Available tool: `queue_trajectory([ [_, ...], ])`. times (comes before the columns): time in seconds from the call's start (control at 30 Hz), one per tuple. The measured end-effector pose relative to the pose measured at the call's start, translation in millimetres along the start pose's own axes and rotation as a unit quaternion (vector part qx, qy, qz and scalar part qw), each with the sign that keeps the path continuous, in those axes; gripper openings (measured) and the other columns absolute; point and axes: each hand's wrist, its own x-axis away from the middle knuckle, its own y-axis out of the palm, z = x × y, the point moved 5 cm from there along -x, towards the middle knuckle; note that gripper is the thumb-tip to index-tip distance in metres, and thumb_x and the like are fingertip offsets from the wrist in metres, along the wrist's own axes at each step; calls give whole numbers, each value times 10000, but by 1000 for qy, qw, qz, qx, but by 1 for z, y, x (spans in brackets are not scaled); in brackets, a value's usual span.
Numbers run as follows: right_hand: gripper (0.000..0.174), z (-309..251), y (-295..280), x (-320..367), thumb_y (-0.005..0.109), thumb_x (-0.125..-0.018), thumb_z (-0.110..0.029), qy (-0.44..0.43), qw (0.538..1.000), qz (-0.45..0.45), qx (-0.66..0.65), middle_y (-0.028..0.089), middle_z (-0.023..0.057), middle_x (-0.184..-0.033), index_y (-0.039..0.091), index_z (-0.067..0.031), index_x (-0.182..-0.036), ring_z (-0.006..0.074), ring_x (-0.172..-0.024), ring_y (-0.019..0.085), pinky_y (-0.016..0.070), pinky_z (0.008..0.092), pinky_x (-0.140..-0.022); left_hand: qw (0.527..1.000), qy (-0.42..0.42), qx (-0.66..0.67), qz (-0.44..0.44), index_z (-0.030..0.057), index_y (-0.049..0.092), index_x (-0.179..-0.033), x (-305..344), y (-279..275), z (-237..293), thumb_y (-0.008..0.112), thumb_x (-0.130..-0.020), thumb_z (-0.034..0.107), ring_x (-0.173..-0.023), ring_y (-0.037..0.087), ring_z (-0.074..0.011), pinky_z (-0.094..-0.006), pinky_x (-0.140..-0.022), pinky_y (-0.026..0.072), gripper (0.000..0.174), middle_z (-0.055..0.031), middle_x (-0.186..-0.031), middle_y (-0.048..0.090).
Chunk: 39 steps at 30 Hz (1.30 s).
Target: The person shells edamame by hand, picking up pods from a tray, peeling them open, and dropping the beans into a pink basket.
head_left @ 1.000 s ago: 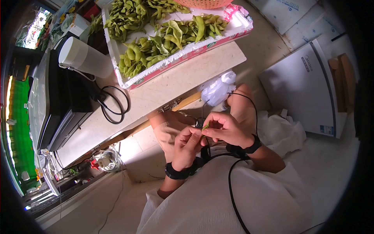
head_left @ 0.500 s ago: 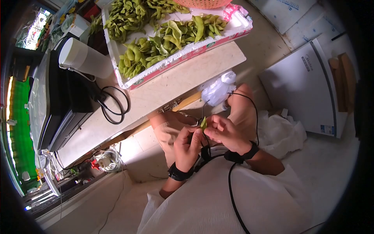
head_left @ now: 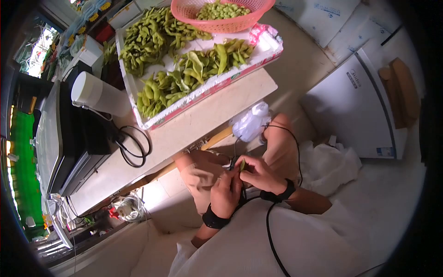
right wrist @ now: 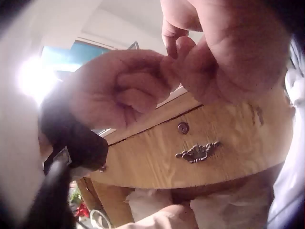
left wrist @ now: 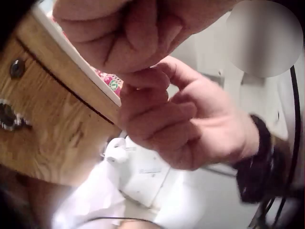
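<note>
Both hands meet over my lap, below the table's front edge. My left hand (head_left: 234, 173) and right hand (head_left: 248, 168) pinch one small green edamame pod (head_left: 242, 165) between their fingertips. In the left wrist view the left hand's curled fingers (left wrist: 128, 38) press against the right hand (left wrist: 190, 124); the pod is hidden there. The right wrist view shows the right hand (right wrist: 228, 52) against the curled left hand (right wrist: 119, 86), in front of a wooden drawer (right wrist: 200, 152). A white foam tray (head_left: 203, 94) heaped with green pods stands on the table. A pink basket (head_left: 221, 14) of shelled beans sits at its far end.
A white cylinder (head_left: 99, 94), a black machine (head_left: 69, 134) and a coiled black cable (head_left: 134, 147) occupy the table's left side. A white plastic bag (head_left: 249, 122) hangs at the table's front edge. A white appliance (head_left: 360, 106) stands on the floor to the right.
The hands have stayed together on the pod and sit lower in the head view. The view has shifted, so the pink basket now shows at the top.
</note>
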Motion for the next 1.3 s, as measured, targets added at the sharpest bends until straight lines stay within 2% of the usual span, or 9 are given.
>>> queue_trajectory([
  [0.17,129,-5,-5,1,488,-845,-62,-8,999,39,-11,503,-26,-715,520,-22,-964,29,-600,447,374,195,-507,997,59,-25,44,16,589,-1006,-6,1,1,602,-814,-9,-691,602,-315,-370,-562,468,194,-160,-780,584],
  [0.37,74,2,-11,1,493,-930,-98,43,988,31,-143,472,-32,-720,528,-33,-940,21,-574,376,303,174,-477,996,-49,66,27,7,605,-982,-12,-11,-7,564,-863,21,-661,611,-227,-312,-607,476,126,-130,-755,605],
  [0.4,195,4,-15,0,558,-927,-235,37,986,18,-163,454,-57,-690,554,-40,-924,2,-579,382,325,171,-483,996,-57,71,24,8,608,-989,-11,-11,-10,562,-871,34,-660,607,-200,-295,-611,473,129,-115,-743,610],
  [0.67,158,-17,-22,-5,620,-885,-188,1,1000,5,-12,529,-61,-773,594,-32,-883,5,-699,465,395,163,-596,990,-72,125,9,-8,593,-1047,1,-1,-16,538,-914,91,-732,602,-179,-283,-665,474,174,-110,-828,619],
  [0.77,100,-48,-40,-12,621,-877,-159,-54,996,73,-8,530,-72,-710,616,-60,-884,3,-604,449,351,159,-510,967,-92,237,35,-2,548,-1131,0,-3,-21,502,-934,104,-809,590,-164,-261,-720,461,229,-96,-926,611],
  [0.83,141,-84,-62,-20,619,-878,-158,-88,987,128,30,587,-32,-823,614,-28,-932,26,-751,513,434,190,-663,939,-104,326,23,4,518,-1180,0,-5,-25,475,-944,105,-852,580,-157,-246,-751,449,261,-88,-973,601],
  [0.93,118,-123,-99,-35,615,-878,-157,-162,961,224,-14,516,-76,-753,612,-49,-923,-6,-632,412,334,154,-543,827,-225,514,-44,12,440,-1241,9,4,-42,373,-894,3,-891,519,-118,-212,-746,410,354,-99,-1069,556],
  [1.13,154,-186,-137,-84,600,-883,-114,-357,862,334,135,495,-69,-702,597,-15,-1001,2,-598,394,310,168,-507,866,-158,473,-48,26,349,-1292,14,3,-37,338,-869,-48,-784,491,-101,-225,-722,422,430,-126,-1140,512],
  [1.3,159,-186,-132,-81,595,-883,-104,-325,888,312,90,517,-57,-721,583,-7,-1009,13,-630,419,345,181,-537,869,-135,475,-32,32,311,-1323,16,0,-27,335,-867,-95,-817,531,-155,-286,-750,468,474,-143,-1254,431],
])
